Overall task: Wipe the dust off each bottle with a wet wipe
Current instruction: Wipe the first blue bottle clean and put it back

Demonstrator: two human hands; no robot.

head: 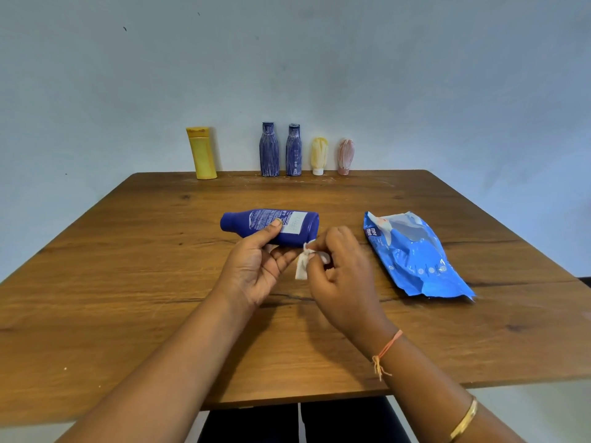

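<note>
- I see a yellow bottle [201, 153] standing upright at the far edge of the wooden table [128, 298], leftmost in the row against the wall.
- Right of it, well apart, I see two dusty blue bottles [269, 150] upright and just beside each other.
- Next in the row I see a pale yellow tube [319, 156] standing on its white cap, then a pink tube [345, 156] likewise cap-down; both are streaked with white.
- Nearer to me, at table centre, my left hand [256, 270] is closed around a dark blue bottle [270, 226]. The bottle lies horizontal, neck to the left, base to the right, printed label facing up; my thumb presses on the label.
- My right hand [339, 276] pinches a small white wet wipe [302, 266] between its fingertips, just beside the bottle's base. I cannot tell whether the wipe touches the bottle.
- On the right, a blue wipes pack [412, 254] lies flat on the table, apart from both hands.
</note>
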